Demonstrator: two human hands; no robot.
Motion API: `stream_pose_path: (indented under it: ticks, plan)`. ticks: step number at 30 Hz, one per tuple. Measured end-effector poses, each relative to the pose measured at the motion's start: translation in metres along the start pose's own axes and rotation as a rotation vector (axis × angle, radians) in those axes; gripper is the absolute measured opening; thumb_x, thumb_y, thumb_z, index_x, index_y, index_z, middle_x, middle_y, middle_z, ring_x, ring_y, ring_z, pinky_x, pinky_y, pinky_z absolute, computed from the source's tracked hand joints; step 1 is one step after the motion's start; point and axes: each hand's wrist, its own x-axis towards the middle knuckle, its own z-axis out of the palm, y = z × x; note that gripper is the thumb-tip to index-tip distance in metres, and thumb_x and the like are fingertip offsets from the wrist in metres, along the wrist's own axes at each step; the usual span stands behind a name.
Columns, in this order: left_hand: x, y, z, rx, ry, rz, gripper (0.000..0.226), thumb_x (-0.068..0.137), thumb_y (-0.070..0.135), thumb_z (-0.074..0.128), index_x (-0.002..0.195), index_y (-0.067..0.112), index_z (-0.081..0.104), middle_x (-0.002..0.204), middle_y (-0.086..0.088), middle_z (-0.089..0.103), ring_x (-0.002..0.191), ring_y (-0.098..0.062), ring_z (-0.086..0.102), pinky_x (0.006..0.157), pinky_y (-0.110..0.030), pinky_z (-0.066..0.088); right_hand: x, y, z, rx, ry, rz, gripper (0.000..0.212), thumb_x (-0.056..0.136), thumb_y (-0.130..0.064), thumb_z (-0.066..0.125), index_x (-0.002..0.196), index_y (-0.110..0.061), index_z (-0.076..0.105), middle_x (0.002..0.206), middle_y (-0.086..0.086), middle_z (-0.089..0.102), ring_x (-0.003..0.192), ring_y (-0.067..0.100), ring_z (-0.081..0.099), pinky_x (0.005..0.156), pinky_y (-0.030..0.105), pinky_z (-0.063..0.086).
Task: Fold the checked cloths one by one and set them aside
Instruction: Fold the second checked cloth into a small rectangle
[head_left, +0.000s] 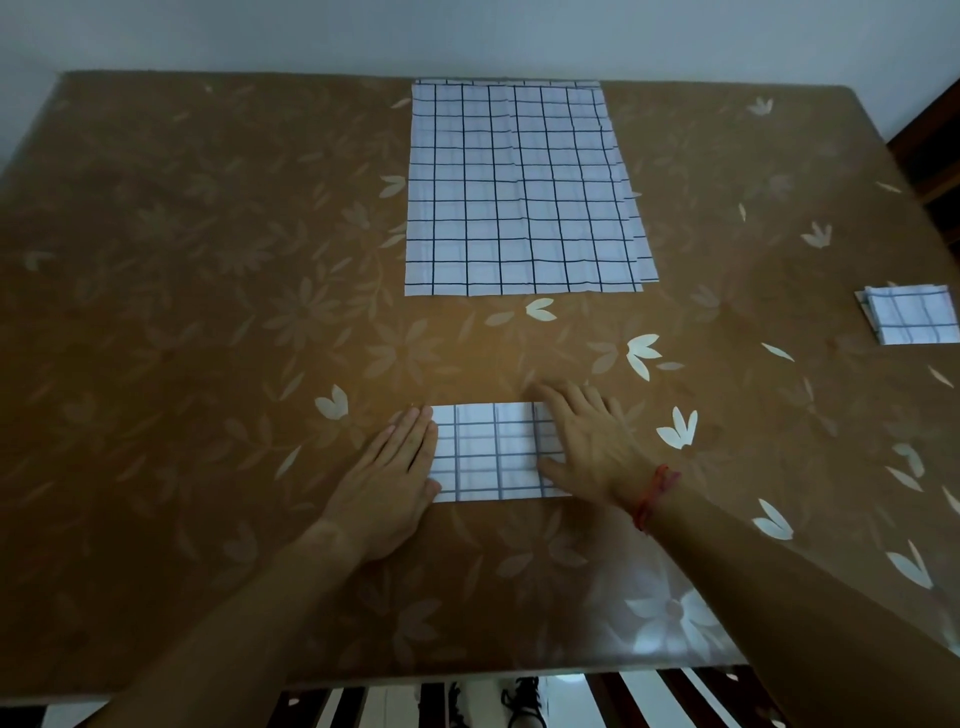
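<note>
Folded cloth (493, 452): in the head view, a small white rectangle with dark checks is seen lying flat on the table (208, 260), close to its near edge; every place below is given from this cloth.
Left hand (395, 467): laid flat with the fingers straight and together; the fingertips and inner edge are pressed on the left end of the folded cloth, and the rest of the hand is on the table just beside that end.
Right hand (587, 441): spread flat with straight fingers and pressed over the right end of the folded cloth; nothing is gripped.
Hands: set apart, with the middle of the folded cloth left bare between them.
Red string bracelet (657, 493): worn on the right wrist, just right of the folded cloth.
Unfolded cloths (519, 192): found beyond the folded cloth, well apart from it; a large checked sheet is spread open, and edges of further sheets show under its right side. Their number cannot be told.
Set-aside pile (914, 317): placed far to the right of the folded cloth and a little beyond it, cut by the frame edge; small folded checked cloths are stacked there.
Table cover: brown, printed with pale leaves and flowers.
Wall (467, 31): pale, seen beyond the unfolded cloths.
Shoes (524, 701): a dark pair is glimpsed below the table edge, nearer than the folded cloth.
</note>
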Motion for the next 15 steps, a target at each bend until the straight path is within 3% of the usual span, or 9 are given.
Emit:
stream_pose_path:
  ticks: [9,15]
  plan:
    - [0.0,0.0,0.002,0.001,-0.025,-0.004,0.063,0.097,0.04,0.02,0.146,0.001,0.028,0.155,-0.016,0.022,0.145,-0.027,0.018,0.115,-0.041,0.017,0.021,-0.004,-0.005,0.006,-0.068,0.047,0.057,0.067,-0.038,0.066,0.12,-0.023,0.05,0.12,-0.006,0.055,0.11,0.017,0.045,0.09,0.032,0.029]
    - [0.001,0.001,0.002,-0.005,-0.019,-0.003,0.062,0.097,0.038,0.023,0.145,0.0,0.033,0.154,-0.017,0.027,0.143,-0.028,0.022,0.114,-0.043,0.021,0.028,-0.011,-0.009,0.035,-0.133,0.085,0.058,0.066,-0.04,0.07,0.12,-0.026,0.056,0.134,-0.003,0.049,0.123,0.022,0.041,0.094,0.036,0.033]
